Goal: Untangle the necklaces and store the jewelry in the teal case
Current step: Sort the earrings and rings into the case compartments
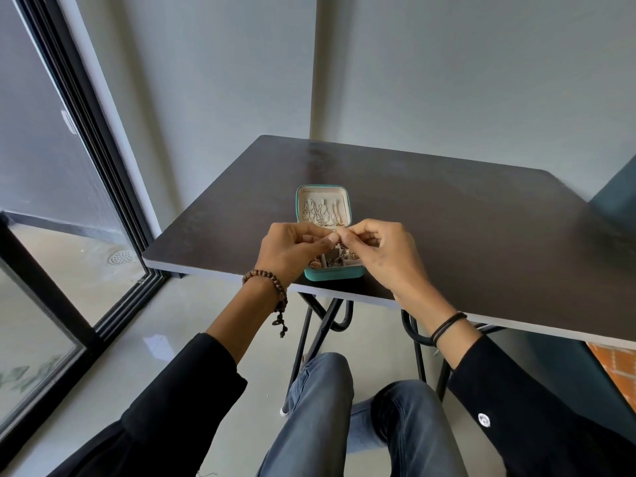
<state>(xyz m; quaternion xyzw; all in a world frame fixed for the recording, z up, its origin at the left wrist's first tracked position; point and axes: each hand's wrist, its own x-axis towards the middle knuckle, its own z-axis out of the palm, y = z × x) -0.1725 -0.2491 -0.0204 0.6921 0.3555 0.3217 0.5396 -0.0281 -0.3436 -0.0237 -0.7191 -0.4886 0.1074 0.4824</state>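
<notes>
**Pinching a small piece over the open teal case**

Holding both hands up just above the teal case (334, 273), the person brings their fingertips together at the middle. The left hand (292, 251) and the right hand (380, 251) each have a narrow grip, thumb against forefinger, closed on a small piece of jewelry (336, 232) between them. It is too fine to tell what kind.

The case lies open on the dark counter (447, 218), close to its near edge and left of centre. Its lid (349, 201) lies flat on the far side, with pale necklaces (321, 210) strung across its lining. The near half is divided into compartments that hold small trinkets (330, 262), partly hidden by the hands.

A brown beaded bracelet (266, 282) circles the left wrist and black bands (447, 326) circle the right. Both arms wear black sleeves.
</notes>
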